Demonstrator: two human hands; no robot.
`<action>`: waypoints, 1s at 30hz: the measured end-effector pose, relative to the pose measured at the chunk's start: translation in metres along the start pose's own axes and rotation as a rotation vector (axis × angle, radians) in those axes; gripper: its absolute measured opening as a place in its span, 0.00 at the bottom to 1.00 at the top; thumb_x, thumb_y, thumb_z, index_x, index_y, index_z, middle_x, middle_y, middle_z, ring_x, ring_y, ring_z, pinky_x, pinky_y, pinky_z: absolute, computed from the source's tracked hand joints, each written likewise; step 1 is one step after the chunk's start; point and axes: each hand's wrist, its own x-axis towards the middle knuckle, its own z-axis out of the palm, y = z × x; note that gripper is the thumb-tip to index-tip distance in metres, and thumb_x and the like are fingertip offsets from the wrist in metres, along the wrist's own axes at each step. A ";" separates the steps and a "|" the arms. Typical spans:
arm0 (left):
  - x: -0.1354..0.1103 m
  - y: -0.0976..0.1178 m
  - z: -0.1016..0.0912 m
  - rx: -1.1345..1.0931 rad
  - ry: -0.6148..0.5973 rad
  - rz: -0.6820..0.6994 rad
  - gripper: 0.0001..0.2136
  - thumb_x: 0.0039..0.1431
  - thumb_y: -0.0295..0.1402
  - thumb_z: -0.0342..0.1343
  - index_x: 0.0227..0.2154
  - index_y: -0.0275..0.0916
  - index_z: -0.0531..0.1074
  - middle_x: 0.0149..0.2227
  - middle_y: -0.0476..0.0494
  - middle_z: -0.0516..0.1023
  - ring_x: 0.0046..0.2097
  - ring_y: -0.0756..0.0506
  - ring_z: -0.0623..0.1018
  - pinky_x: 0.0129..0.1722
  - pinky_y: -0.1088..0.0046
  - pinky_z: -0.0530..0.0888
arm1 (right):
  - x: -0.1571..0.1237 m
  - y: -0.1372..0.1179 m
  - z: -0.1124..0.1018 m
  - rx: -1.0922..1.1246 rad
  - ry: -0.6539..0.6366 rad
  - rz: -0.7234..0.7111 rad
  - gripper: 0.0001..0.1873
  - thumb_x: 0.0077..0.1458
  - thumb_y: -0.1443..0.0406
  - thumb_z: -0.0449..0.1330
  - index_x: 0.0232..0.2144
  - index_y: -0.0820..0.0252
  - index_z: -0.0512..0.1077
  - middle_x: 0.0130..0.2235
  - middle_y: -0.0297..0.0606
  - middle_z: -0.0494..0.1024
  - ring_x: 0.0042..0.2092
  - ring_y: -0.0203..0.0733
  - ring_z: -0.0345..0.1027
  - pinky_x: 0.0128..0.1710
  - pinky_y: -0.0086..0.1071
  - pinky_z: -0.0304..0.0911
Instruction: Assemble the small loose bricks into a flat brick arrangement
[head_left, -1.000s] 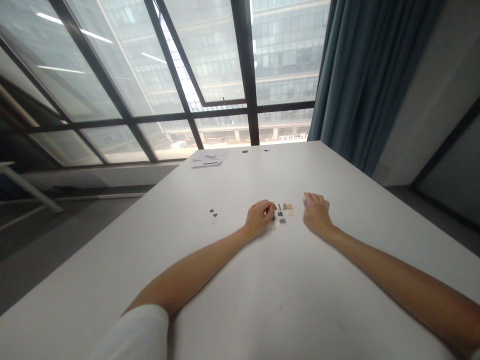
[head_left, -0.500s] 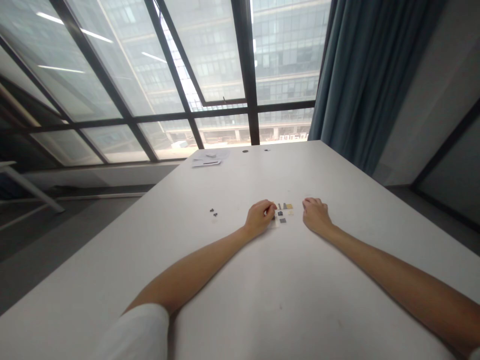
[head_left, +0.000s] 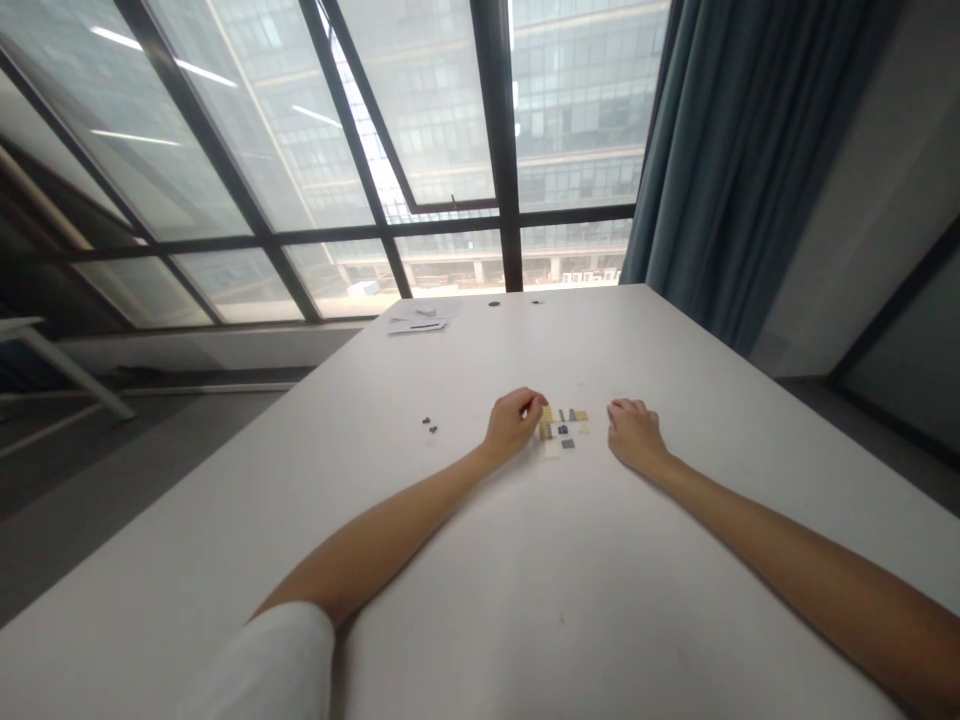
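My left hand (head_left: 516,420) is at the left edge of a group of small pieces, its thumb and fingertips pinched together. Whatever the pinch may hold is too small to make out. Right beside it lie studded tan pieces (head_left: 546,424), like toy building bricks. Further right in the group are a dark grey square piece (head_left: 568,444), a small black piece (head_left: 562,430) and a yellowish flat piece (head_left: 582,415). To the right of the group, my right hand (head_left: 634,430) rests on the table with curled fingers. Its fingertips are turned inward, so anything in them is hidden.
Small black pieces (head_left: 430,425) lie apart on the white table (head_left: 465,560), left of my left hand. Papers (head_left: 417,324) with a dark pen-like thing lie at the far left edge. Beyond the table stand tall windows and a blue curtain (head_left: 705,180).
My left hand has shifted slightly left and away from me, uncovering the tan studded pieces beside it. My right hand has stayed nearly in place; the view has shifted a little.
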 end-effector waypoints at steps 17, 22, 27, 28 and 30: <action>0.059 -0.067 -0.192 0.506 -0.619 -0.490 0.20 0.51 0.41 0.67 0.47 0.42 0.83 0.45 0.43 0.84 0.39 0.45 0.81 0.37 0.75 0.73 | 0.001 0.009 0.009 -0.012 0.011 -0.025 0.19 0.60 0.71 0.49 0.48 0.63 0.75 0.60 0.50 0.72 0.58 0.54 0.61 0.50 0.44 0.57; 0.055 -0.115 -0.216 0.566 -0.617 -0.582 0.14 0.44 0.34 0.69 0.36 0.41 0.86 0.36 0.46 0.86 0.38 0.44 0.81 0.38 0.75 0.73 | 0.002 0.011 0.011 -0.041 0.023 -0.032 0.19 0.61 0.70 0.49 0.49 0.62 0.75 0.59 0.51 0.73 0.57 0.54 0.62 0.49 0.43 0.58; 0.048 -0.137 -0.210 0.530 -0.678 -0.612 0.15 0.37 0.31 0.71 0.34 0.43 0.86 0.33 0.48 0.86 0.35 0.45 0.81 0.35 0.77 0.72 | 0.001 0.011 0.009 -0.038 0.011 -0.026 0.20 0.61 0.70 0.48 0.48 0.62 0.76 0.60 0.51 0.72 0.57 0.54 0.62 0.49 0.44 0.59; 0.046 -0.140 -0.207 0.514 -0.681 -0.602 0.16 0.36 0.31 0.71 0.34 0.43 0.86 0.33 0.48 0.86 0.35 0.46 0.81 0.34 0.77 0.72 | 0.001 0.011 0.008 -0.038 0.009 -0.026 0.20 0.61 0.70 0.48 0.48 0.62 0.76 0.60 0.50 0.72 0.57 0.54 0.63 0.49 0.44 0.59; 0.043 -0.144 -0.202 0.486 -0.687 -0.585 0.17 0.36 0.30 0.72 0.34 0.43 0.86 0.33 0.49 0.85 0.35 0.46 0.80 0.34 0.78 0.71 | 0.000 0.011 0.007 -0.039 0.003 -0.026 0.20 0.61 0.69 0.48 0.48 0.62 0.76 0.60 0.50 0.72 0.57 0.55 0.63 0.50 0.45 0.59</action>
